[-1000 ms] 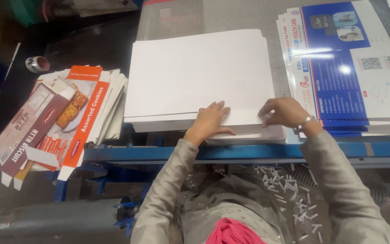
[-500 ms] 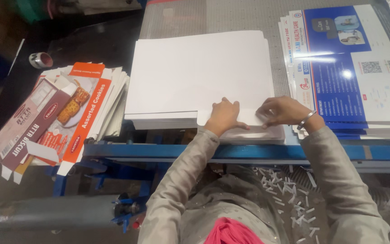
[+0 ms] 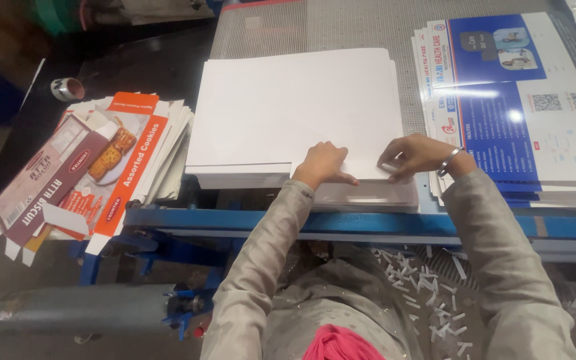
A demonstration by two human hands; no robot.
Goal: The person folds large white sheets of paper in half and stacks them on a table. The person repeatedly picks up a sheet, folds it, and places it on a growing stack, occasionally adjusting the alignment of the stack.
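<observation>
White card dominates the middle of the frame: a thick stack of blank white sheets (image 3: 295,110) lies on the blue-edged metal desk (image 3: 368,223), its near edge hanging close to the desk's front rail. The person's left hand (image 3: 323,165) rests knuckles-up on the near edge of the top sheet, fingers curled down and pressing it flat. Just to its right, the right hand (image 3: 413,155), a silver bangle (image 3: 449,161) at the wrist, pinches the near right corner of that same top sheet between thumb and fingertips. The two hands sit near each other along the stack's lower edge. At the right of the frame a pile of glossy blue and white printed sheets (image 3: 515,113) lies beside the white stack, not quite touching it. At the left, a fanned heap of flattened orange and maroon biscuit cartons (image 3: 95,170) spreads over a darker surface, with a small roll of tape (image 3: 67,89) above it at upper left. Short white paper offcuts (image 3: 428,283) litter the floor below the desk.
</observation>
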